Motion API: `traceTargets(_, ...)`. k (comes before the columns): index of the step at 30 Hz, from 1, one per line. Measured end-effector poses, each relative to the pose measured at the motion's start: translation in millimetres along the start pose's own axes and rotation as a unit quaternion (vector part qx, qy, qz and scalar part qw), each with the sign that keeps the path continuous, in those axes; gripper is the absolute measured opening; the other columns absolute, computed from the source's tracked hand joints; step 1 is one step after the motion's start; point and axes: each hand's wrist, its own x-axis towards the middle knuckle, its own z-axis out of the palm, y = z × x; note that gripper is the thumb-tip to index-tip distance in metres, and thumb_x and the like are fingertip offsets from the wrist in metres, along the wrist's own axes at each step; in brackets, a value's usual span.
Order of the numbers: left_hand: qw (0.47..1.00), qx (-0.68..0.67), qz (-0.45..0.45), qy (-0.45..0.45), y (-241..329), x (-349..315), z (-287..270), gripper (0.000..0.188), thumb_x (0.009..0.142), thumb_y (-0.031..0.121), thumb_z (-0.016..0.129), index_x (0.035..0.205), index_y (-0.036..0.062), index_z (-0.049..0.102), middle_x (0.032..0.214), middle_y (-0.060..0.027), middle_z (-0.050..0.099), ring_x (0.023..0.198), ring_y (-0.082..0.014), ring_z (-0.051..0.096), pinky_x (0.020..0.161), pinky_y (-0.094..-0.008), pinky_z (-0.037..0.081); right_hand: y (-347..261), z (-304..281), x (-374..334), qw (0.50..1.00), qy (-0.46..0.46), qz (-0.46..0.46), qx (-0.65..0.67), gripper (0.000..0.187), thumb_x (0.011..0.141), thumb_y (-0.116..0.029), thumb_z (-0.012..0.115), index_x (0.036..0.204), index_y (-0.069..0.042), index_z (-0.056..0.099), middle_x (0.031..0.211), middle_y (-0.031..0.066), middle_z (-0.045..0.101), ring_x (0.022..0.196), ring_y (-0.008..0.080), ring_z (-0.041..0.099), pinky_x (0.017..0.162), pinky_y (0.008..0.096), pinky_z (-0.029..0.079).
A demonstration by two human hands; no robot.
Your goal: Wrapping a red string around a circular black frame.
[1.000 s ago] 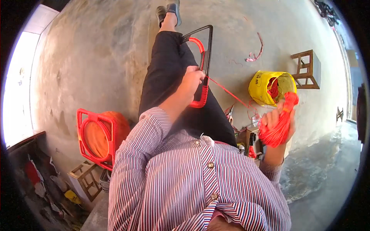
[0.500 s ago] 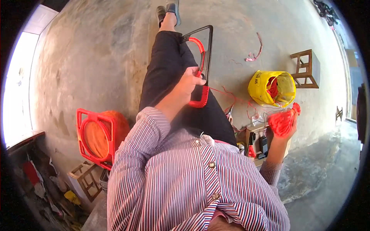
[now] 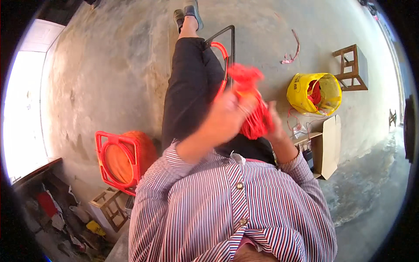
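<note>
Red cord bundle [image 3: 254,122] is held in left fingers [image 3: 245,105], beside right fingers [image 3: 273,114].

A rough indoor room, apparently a small makeshift workshop, though it could be part of a home. The concrete floor [image 3: 122,65] is stained, and bright light fills an opening [image 3: 24,109] at far left. Around a person [image 3: 200,205] handling a red bundle [image 3: 254,120] are wooden stools [image 3: 362,70], a yellow bucket [image 3: 298,92] holding red strands [image 3: 314,92], and an open cardboard box [image 3: 330,148].

A long-sleeved shirt [image 3: 187,209] striped red, white and navy has round buttons [image 3: 239,185]; trousers [image 3: 185,87] are black, shoes [image 3: 194,14] dark.
</note>
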Motion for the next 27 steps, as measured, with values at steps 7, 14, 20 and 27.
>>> traceTargets(7,0.958,0.001,0.212,0.193,54.9,36.6,-103.3,0.020,0.097,0.024,0.053,0.102,0.0051,0.056,0.091,-0.0008,0.059,0.078,-0.0155,0.062,0.069,-0.0341,0.054,-16.1,-41.1,7.7,0.994,0.034,0.088,0.059,0.031,0.093,-0.018,0.054,0.118,0.001,0.056,0.061,-0.0043,0.045,0.048,0.0064,0.033,0.046,0.0229,0.026)
traceTargets(14,0.617,0.769,0.141,-0.090,-18.1,15.1,-96.0,0.019,0.060,0.009,0.062,0.080,0.0072,0.064,0.079,-0.0075,0.054,0.078,-0.0290,0.059,0.064,-0.0421,0.043,17.5,-75.8,52.9,0.869,0.013,0.087,-0.487,0.034,0.083,-0.021,0.067,0.111,-0.002,0.062,0.089,0.0049,0.062,0.076,0.0152,0.055,0.068,0.0283,0.043)
traceTargets(20,0.757,0.652,-0.035,0.033,-27.2,30.1,-61.5,0.027,0.065,0.006,0.059,0.092,0.0028,0.056,0.093,-0.0143,0.060,0.086,-0.0381,0.059,0.080,-0.0447,0.047,9.2,-53.4,58.8,0.721,-0.070,0.103,-0.681,0.043,0.074,-0.021,0.071,0.112,-0.001,0.061,0.103,0.0143,0.062,0.099,0.0254,0.060,0.087,0.0343,0.047)
traceTargets(27,0.863,0.448,0.133,0.192,-42.4,38.1,-87.4,0.031,0.068,-0.002,0.056,0.099,-0.0014,0.053,0.101,-0.0105,0.056,0.099,-0.0255,0.055,0.089,-0.0348,0.044,-44.3,-69.4,12.8,0.952,0.176,-0.058,-0.242,0.046,0.079,-0.018,0.063,0.119,0.003,0.056,0.122,0.0121,0.056,0.112,0.0222,0.055,0.098,0.0353,0.040)
